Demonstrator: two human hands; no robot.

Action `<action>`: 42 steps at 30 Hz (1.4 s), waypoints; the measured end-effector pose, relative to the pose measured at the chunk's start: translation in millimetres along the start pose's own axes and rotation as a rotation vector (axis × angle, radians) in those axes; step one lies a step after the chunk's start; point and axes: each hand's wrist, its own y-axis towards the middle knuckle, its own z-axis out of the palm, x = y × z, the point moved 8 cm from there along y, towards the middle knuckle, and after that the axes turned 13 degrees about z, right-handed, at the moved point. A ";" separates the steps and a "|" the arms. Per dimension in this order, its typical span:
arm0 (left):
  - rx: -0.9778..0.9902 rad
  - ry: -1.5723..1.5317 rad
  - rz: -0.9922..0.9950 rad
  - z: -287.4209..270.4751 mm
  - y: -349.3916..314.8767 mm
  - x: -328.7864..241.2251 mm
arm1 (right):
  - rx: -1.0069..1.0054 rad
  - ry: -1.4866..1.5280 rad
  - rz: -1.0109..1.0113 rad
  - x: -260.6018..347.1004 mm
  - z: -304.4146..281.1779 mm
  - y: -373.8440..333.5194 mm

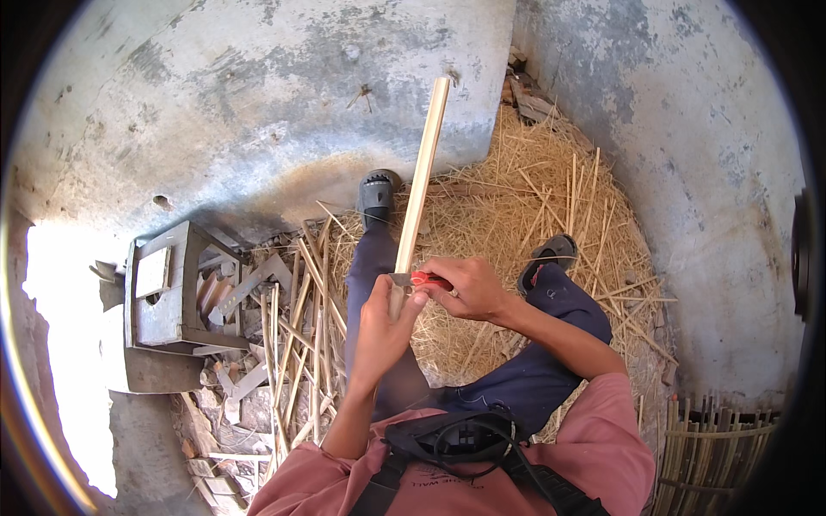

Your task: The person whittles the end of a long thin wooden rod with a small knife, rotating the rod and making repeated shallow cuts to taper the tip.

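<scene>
My left hand [381, 334] is closed around the lower end of a long pale bamboo strip [420, 185], which slants up and away toward the wall. In my right hand [471, 288] is a knife [429, 279] with a red handle, its grey blade lying across the strip just above my left fingers. Both hands almost touch, with their thumbs close together. The strip's lowest part is partly hidden by my left hand.
Thin shavings [465, 318] cover the floor between my legs. Long bamboo sticks [297, 327] lie at the left, beside a worn wooden box frame [176, 288]. A weathered wall [284, 95] stands in front, and a slatted bamboo basket [710, 456] at the lower right.
</scene>
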 end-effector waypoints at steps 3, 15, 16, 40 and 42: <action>0.037 0.054 -0.008 -0.4 0.8 1.6 | -0.012 0.034 -0.002 2.8 -0.1 -0.2; -0.063 0.231 0.100 -1.9 5.6 -24.3 | -0.127 -0.014 0.015 10.3 -2.5 -2.2; -0.067 0.222 0.084 -2.1 4.9 -22.3 | -0.136 -0.022 0.019 10.8 -3.2 -2.1; -0.148 0.268 0.042 -6.7 11.3 -23.9 | -0.221 -0.164 -0.040 17.6 -11.0 8.2; -0.104 0.284 -0.022 -4.4 11.1 -24.5 | -0.309 -0.090 0.063 6.4 -25.5 14.7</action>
